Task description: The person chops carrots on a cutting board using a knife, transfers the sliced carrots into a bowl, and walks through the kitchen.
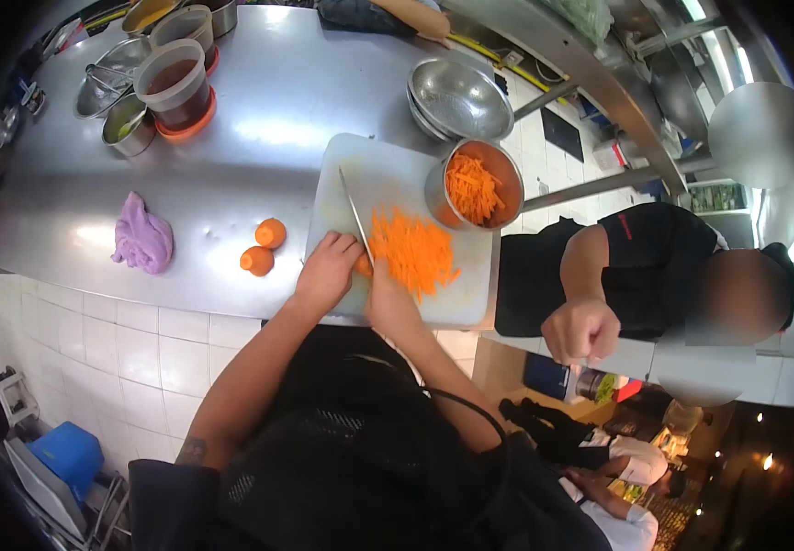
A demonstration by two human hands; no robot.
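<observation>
On a white cutting board (328,197) lies a spread of orange carrot strips (411,250). My right hand (391,298) is closed round the handle of a knife (354,207), whose blade points away from me. Beside the blade, my left hand (328,268) has its fingers bent over a small carrot piece (364,265). A metal pot (444,197) with more carrot strips (473,187) stands at the board's right back corner. Left of the board, two carrot pieces (264,246) rest on the metal table (259,165).
A purple cloth (142,235) lies on the left. Plastic containers (174,84) and metal bowls (129,126) stand at the back left. Behind the pot are stacked metal bowls (461,99). A person in black (636,266) stands close on the right; another person's forearm (411,16) rests at the far edge.
</observation>
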